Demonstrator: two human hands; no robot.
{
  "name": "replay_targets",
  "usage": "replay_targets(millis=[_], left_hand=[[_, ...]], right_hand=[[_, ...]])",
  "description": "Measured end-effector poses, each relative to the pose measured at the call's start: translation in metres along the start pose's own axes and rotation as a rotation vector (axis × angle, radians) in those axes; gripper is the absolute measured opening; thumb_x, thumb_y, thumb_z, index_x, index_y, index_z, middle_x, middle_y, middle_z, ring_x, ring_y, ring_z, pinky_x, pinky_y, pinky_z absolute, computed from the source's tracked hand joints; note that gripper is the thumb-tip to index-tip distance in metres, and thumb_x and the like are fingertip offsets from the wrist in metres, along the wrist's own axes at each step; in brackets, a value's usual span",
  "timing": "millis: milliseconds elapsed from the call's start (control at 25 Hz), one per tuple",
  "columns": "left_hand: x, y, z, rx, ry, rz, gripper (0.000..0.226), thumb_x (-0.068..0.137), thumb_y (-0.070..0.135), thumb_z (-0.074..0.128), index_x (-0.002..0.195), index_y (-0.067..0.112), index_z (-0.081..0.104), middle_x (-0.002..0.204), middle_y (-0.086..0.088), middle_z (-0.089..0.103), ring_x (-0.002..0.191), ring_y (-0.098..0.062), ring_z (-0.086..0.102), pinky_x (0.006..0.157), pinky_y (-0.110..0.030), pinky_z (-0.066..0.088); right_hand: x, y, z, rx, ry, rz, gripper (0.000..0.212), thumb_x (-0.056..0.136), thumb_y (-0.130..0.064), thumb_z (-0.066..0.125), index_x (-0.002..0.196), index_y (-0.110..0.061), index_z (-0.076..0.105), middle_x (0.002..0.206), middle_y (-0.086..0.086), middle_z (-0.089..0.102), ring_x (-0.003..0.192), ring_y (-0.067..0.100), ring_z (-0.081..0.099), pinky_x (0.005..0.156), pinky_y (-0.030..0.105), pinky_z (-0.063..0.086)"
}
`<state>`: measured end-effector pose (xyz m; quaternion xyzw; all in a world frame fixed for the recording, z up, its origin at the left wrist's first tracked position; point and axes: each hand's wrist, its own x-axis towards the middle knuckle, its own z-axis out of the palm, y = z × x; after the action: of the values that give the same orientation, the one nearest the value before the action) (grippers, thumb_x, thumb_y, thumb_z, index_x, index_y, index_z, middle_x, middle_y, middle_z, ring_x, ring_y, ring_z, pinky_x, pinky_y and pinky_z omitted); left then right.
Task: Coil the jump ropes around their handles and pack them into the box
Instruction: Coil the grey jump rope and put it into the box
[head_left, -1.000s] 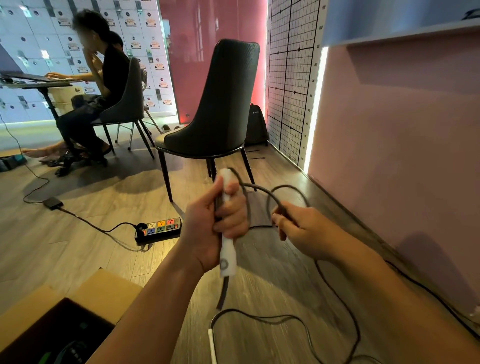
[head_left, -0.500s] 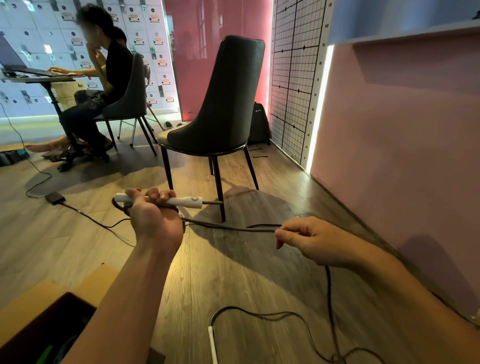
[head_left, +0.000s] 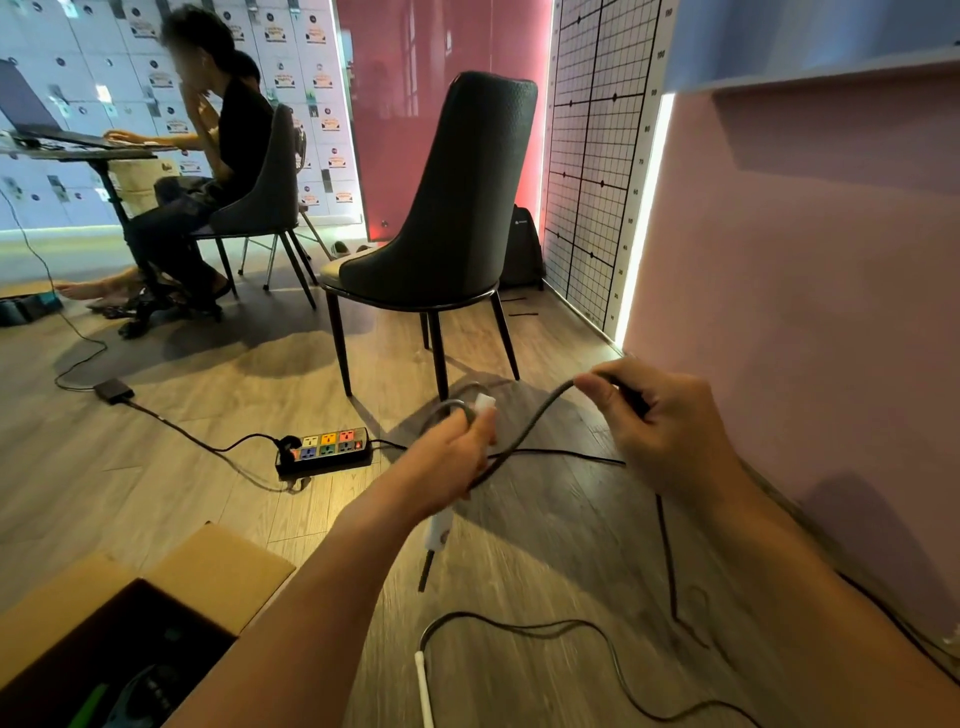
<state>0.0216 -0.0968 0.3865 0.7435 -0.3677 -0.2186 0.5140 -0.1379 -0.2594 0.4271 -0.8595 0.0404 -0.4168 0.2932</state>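
Note:
My left hand (head_left: 457, 462) grips a white jump-rope handle (head_left: 439, 530), held steeply tilted, its top end poking out above my fingers. A loop of the dark grey rope (head_left: 524, 436) lies over the handle's top and runs up to my right hand (head_left: 660, 421), which pinches it between thumb and fingers. From there the rope drops to the floor and trails to the second white handle (head_left: 423, 691) lying near the bottom edge. The open cardboard box (head_left: 218, 566) sits at the lower left with dark items inside.
A black chair (head_left: 441, 218) stands just beyond my hands. A power strip (head_left: 324, 449) with its cable lies on the wood floor to the left. A pink wall (head_left: 805, 312) runs along the right. A person sits at a desk far left.
My left hand swung the handle from lying level at the left back to steeply tilted in the middle. My right hand rose and carried the rope over the handle's top.

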Motion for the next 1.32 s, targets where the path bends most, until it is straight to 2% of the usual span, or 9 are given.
replay_targets(millis=[120,240,400,520,680,840,1040,1160,1320], left_hand=[[-0.008,0.019,0.018,0.192,-0.228,-0.074,0.065,0.097,0.068,0.022,0.091,0.015,0.058,0.073,-0.001,0.053,0.065,-0.017,0.052,0.065,-0.034,0.046],[-0.015,0.032,0.024,0.074,-0.413,-0.136,0.072,0.088,0.076,0.015,0.079,0.017,0.054,0.063,0.0,0.044,0.053,-0.014,0.042,0.056,-0.031,0.04],[-0.023,0.046,0.028,-0.2,-0.536,-0.126,0.065,0.099,0.066,0.016,0.07,0.017,0.047,0.054,0.0,0.033,0.046,-0.012,0.029,0.045,-0.026,0.025],[-0.026,0.051,0.027,-0.671,-0.612,-0.051,0.05,0.103,0.048,0.024,0.069,0.017,0.044,0.052,0.003,0.027,0.043,-0.012,0.021,0.04,-0.026,0.016],[-0.024,0.051,0.016,-1.353,-0.345,0.13,0.035,0.099,0.035,0.025,0.078,0.016,0.047,0.055,0.007,0.031,0.043,-0.007,0.032,0.04,-0.02,0.028],[-0.017,0.05,-0.004,-1.591,0.131,0.271,0.032,0.105,0.03,0.027,0.085,0.014,0.045,0.069,0.002,0.038,0.057,-0.01,0.042,0.056,-0.022,0.045],[-0.004,0.028,-0.021,-1.371,0.58,0.215,0.024,0.108,0.034,0.032,0.097,0.016,0.044,0.068,0.001,0.047,0.061,-0.013,0.048,0.07,-0.029,0.053],[-0.002,0.014,-0.027,-1.034,0.65,0.206,0.018,0.108,0.031,0.035,0.102,0.018,0.047,0.069,0.003,0.049,0.059,-0.01,0.05,0.07,-0.028,0.051],[-0.006,0.012,-0.014,-0.458,0.556,0.213,0.022,0.107,0.029,0.035,0.093,0.02,0.049,0.072,0.001,0.049,0.065,-0.013,0.048,0.071,-0.032,0.044]], right_hand=[[0.001,0.003,-0.002,-0.048,0.117,-0.021,0.017,0.095,-0.029,0.064,0.098,-0.015,0.073,0.068,-0.021,0.057,0.057,0.006,0.055,0.054,0.009,0.037],[0.001,0.009,-0.006,-0.065,0.185,0.001,0.016,0.095,-0.031,0.064,0.098,-0.017,0.072,0.071,-0.019,0.059,0.061,0.008,0.055,0.055,0.01,0.038],[-0.001,0.024,-0.005,-0.115,0.2,0.112,0.026,0.092,-0.045,0.062,0.095,-0.021,0.071,0.07,-0.004,0.065,0.061,0.016,0.057,0.054,0.027,0.045],[-0.001,0.029,0.002,-0.077,0.147,0.228,0.036,0.088,-0.056,0.059,0.087,-0.021,0.071,0.061,-0.003,0.06,0.051,0.012,0.049,0.049,0.024,0.04],[-0.005,0.026,0.018,0.006,-0.209,0.315,0.037,0.091,-0.057,0.05,0.085,-0.028,0.071,0.052,-0.007,0.051,0.044,0.005,0.04,0.043,0.016,0.031],[-0.012,0.023,0.03,0.014,-0.583,0.33,0.035,0.098,-0.051,0.049,0.089,-0.028,0.074,0.05,-0.01,0.044,0.046,0.004,0.038,0.049,0.017,0.032],[-0.008,0.01,0.022,0.063,-0.655,0.275,0.028,0.098,-0.044,0.057,0.089,-0.025,0.076,0.055,-0.012,0.054,0.05,0.003,0.043,0.05,0.015,0.037],[-0.006,0.004,0.01,0.109,-0.585,0.243,0.025,0.096,-0.039,0.062,0.081,-0.024,0.075,0.054,-0.008,0.053,0.049,0.004,0.043,0.049,0.016,0.035],[-0.004,-0.011,-0.004,0.256,-0.528,0.227,0.021,0.094,-0.028,0.062,0.085,-0.016,0.075,0.057,-0.009,0.056,0.05,0.002,0.045,0.05,0.012,0.038]])
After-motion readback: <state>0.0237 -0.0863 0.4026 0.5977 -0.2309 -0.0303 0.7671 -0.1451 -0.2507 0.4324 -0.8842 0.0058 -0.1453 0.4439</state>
